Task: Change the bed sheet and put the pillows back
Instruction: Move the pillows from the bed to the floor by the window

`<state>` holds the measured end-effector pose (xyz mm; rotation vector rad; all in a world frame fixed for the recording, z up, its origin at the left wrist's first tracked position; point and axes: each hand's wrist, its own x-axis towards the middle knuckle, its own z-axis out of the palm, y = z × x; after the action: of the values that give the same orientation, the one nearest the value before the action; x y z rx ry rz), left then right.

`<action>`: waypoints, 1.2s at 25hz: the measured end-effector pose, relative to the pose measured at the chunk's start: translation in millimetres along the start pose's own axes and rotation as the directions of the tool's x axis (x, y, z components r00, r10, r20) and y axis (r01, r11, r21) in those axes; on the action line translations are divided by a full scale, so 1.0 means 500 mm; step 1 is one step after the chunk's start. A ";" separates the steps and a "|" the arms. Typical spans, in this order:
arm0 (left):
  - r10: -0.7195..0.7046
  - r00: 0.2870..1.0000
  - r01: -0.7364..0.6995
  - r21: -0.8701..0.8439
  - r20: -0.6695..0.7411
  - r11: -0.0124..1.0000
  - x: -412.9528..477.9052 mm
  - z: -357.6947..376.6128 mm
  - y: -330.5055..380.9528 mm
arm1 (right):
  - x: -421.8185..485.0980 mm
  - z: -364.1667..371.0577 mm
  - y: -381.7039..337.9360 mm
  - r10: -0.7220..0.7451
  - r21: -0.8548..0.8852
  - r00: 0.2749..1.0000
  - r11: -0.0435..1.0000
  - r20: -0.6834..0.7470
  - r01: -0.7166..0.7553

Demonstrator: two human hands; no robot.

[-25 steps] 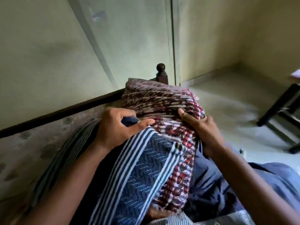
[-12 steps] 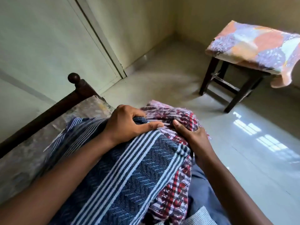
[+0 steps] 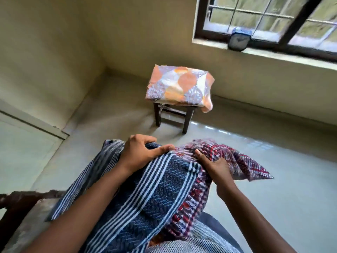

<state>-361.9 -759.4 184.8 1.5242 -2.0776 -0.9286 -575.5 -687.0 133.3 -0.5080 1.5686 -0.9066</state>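
Observation:
I carry a bundle of cloth against my body. On top lies a dark blue sheet [image 3: 156, 194] with white stripes; under it is a red, maroon and white patterned sheet [image 3: 237, 159]. My left hand [image 3: 144, 152] grips the blue sheet at its upper edge, thumb stretched across it. My right hand [image 3: 217, 167] holds the patterned sheet from the right side, fingers curled into the folds. A folded orange and purple floral cloth [image 3: 179, 86] lies on a dark wooden stool [image 3: 186, 121] ahead, near the wall.
The bed's dark wooden frame [image 3: 16, 199] shows at the lower left. A window [image 3: 269, 19] with a small blue clock [image 3: 238, 41] on its sill is at the upper right. Glossy floor [image 3: 282, 179] stretches between me and the stool.
The view has swung right, away from the bed and wall toward the stool and window. The bundle has come off the bed with both hands keeping their hold.

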 end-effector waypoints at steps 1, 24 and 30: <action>0.025 1.000 -0.025 -0.021 0.007 0.999 0.028 0.006 0.021 | 0.001 -0.021 -0.015 0.001 0.018 0.998 1.000 -0.061 0.000; 0.487 0.702 -0.372 -0.315 0.520 0.873 0.327 0.853 0.851 | -0.127 -1.072 0.072 0.174 0.375 0.641 0.907 -0.747 0.190; 0.489 0.710 -0.360 -0.336 0.506 0.870 0.444 1.154 1.106 | -0.078 -1.386 0.108 0.243 0.398 0.532 0.896 -0.811 0.198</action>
<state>-1189.4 -707.6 160.8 0.6150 -2.4735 -1.4926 -1226.2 -439.6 117.4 0.4055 2.1163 -1.5992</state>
